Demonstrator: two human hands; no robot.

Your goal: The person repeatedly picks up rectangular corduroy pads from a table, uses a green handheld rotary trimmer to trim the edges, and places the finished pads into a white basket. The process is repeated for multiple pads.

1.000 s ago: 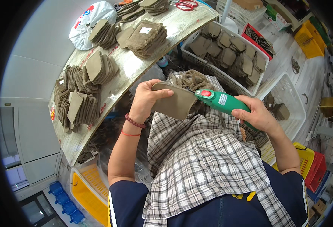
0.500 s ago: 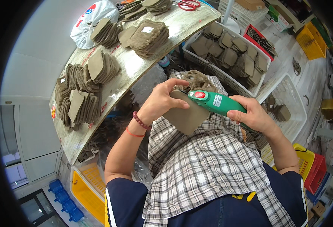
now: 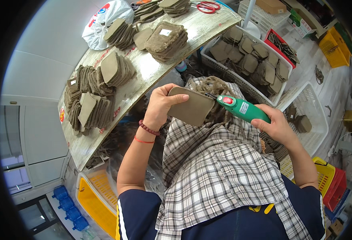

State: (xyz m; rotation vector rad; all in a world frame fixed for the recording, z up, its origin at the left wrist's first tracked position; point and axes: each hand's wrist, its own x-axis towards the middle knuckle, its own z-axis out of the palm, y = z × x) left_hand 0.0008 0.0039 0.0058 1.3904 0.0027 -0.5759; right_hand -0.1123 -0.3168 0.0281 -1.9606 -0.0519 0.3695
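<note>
My left hand [image 3: 163, 103] grips a flat brown fabric pad [image 3: 192, 109] with rounded corners by its left end, thumb on top. In my right hand [image 3: 276, 123] is a green electric trimmer [image 3: 243, 109] with a red switch, held by its body. The trimmer's dark narrow head points left and sits at the pad's right corner; I cannot tell whether it touches. Beyond the pad, loose brown fibre trimmings [image 3: 212, 85] lie on the checked apron [image 3: 220, 168] over my lap.
On the worktable [image 3: 144, 68] at the left stand several stacks of similar pads [image 3: 168, 40], a white plastic bag [image 3: 108, 25] and red-handled scissors [image 3: 208, 7]. A white crate [image 3: 282, 86] of pads is at the far right, near a red box [image 3: 280, 47]. Another white crate [image 3: 322, 128] stands closer.
My left hand has shifted the pad up and left and turned it, with the thumb now at its left end. The trimmer has moved slightly right, off the pad's face to its corner.
</note>
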